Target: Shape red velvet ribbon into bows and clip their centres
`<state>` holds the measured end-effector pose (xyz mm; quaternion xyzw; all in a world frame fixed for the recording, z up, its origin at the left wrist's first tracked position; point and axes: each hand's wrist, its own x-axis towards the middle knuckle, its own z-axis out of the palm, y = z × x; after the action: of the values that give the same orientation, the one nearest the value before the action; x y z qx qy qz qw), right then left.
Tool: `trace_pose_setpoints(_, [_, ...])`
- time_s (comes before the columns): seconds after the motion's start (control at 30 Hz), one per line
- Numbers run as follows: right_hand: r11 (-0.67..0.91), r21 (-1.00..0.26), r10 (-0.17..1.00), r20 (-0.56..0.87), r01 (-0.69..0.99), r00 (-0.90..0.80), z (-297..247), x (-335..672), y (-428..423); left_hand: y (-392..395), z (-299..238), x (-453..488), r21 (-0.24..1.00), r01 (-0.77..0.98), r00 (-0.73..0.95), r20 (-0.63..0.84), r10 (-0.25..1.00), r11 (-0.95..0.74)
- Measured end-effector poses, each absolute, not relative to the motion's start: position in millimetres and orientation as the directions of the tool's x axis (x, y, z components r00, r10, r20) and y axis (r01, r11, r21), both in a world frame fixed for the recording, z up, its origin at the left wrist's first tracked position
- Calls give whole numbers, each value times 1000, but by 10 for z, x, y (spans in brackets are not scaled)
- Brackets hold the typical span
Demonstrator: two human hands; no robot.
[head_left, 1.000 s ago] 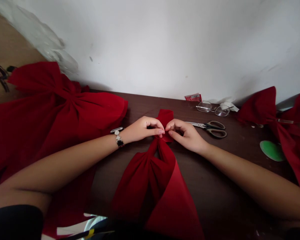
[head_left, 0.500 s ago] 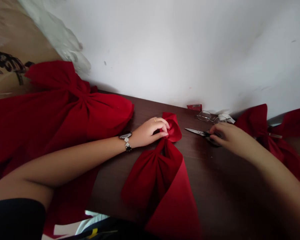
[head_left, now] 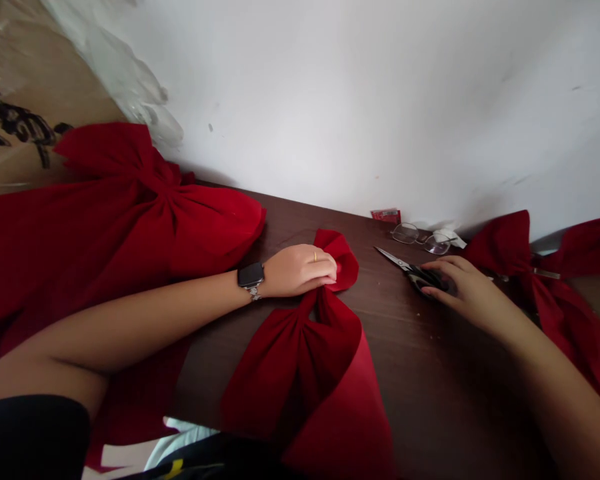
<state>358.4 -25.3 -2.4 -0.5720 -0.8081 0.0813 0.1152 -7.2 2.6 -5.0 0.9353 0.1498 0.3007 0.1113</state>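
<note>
A red fabric bow (head_left: pixel 265 367) with long tails lies on the dark brown table in front of me. My left hand (head_left: pixel 310 270), wearing a ring and with a watch on its wrist, is closed on the gathered middle of this bow. A small loop of the cloth sticks out beyond the fingers. To the right, my right hand (head_left: pixel 457 287) rests at the black handles of the scissors (head_left: pixel 403 265). Its thumb and fingers are spread apart around the handles, loosely. The scissors lie on the table, blades nearly shut and pointing up-left.
Large red bows (head_left: pixel 205 227) are piled on the left beside a plastic-wrapped brown package (head_left: pixel 25 60). Eyeglasses (head_left: pixel 406 233), a small red packet (head_left: pixel 386 215) and a white crumpled tissue (head_left: pixel 450 238) lie along the white wall. Another red bow (head_left: pixel 505 243) with a metal clip lies at right.
My right hand has drawn slightly right and toward me, its fingers loosening at the scissors, which have turned a little. My left hand has rolled over, its fingers closing further on the bow.
</note>
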Motion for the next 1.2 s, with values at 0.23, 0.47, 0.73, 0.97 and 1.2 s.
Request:
trace_pose_setpoints(0.23, [175, -197, 983, -20, 965, -182, 4, 3516, -257, 109, -26, -90, 607, 389, 698, 296, 652, -693])
trace_pose_setpoints(0.47, [104, -634, 975, -88, 767, -206, 263, 3331, -451, 130, -26, -78, 694, 393, 674, 230, 702, -604])
trace_pose_setpoints(0.73, [124, -681, 851, -302, 722, -430, 257, 2720, -678, 125, -3, -82, 795, 340, 674, 166, 719, -503])
trace_pose_setpoints(0.97, [86, -657, 786, -417, 749, -456, 242, 2751, -623, 70, 20, -46, 788, 327, 683, 185, 706, -523])
trace_pose_setpoints(1.2, [27, -690, 748, -466, 723, -472, 252, 2711, -596, 38, 20, -22, 802, 299, 701, 182, 690, -516])
